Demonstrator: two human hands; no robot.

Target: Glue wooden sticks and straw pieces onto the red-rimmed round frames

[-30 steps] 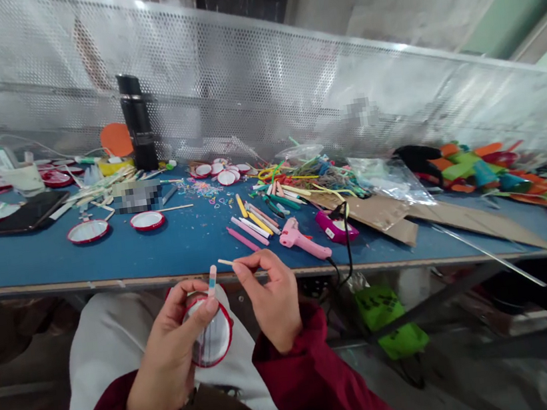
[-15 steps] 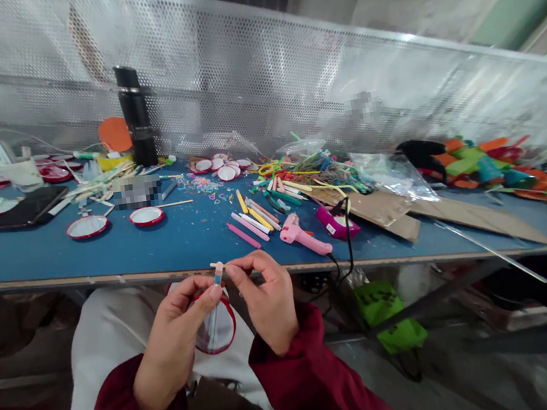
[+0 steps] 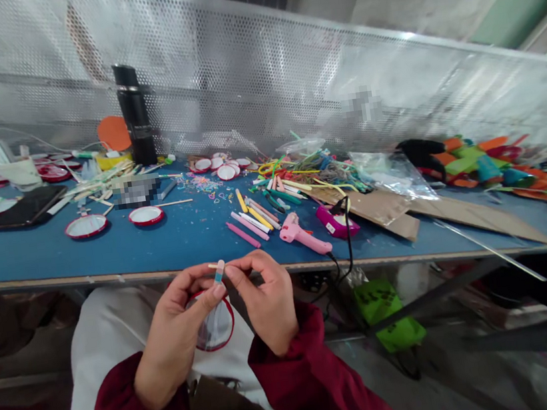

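My left hand (image 3: 176, 329) is closed, thumb and fingers pinching a small flat stick (image 3: 220, 272) with a pale pink tip and blue bands. My right hand (image 3: 265, 297) is closed too, thumb against forefinger beside that stick's upper end. A thin pale stick (image 3: 212, 265) crosses behind the banded one and runs toward the right fingertips, which seem to grip it. Just below the left fingers is a red-rimmed round lid (image 3: 218, 330), over my lap; whether the left hand also holds it I cannot tell.
On the blue table (image 3: 109, 257) lie more red-rimmed lids (image 3: 146, 215), coloured pens (image 3: 250, 225), a pink glue gun (image 3: 304, 236), a phone (image 3: 29, 207) and cardboard (image 3: 477, 222). A black bottle (image 3: 135, 115) stands before the perforated metal screen (image 3: 235, 69). A metal rod (image 3: 496, 253) overhangs the front edge.
The banded stick has tilted slightly to the right and shows more of its blue part. The left hand and the lid have shifted a little; the right hand has barely moved.
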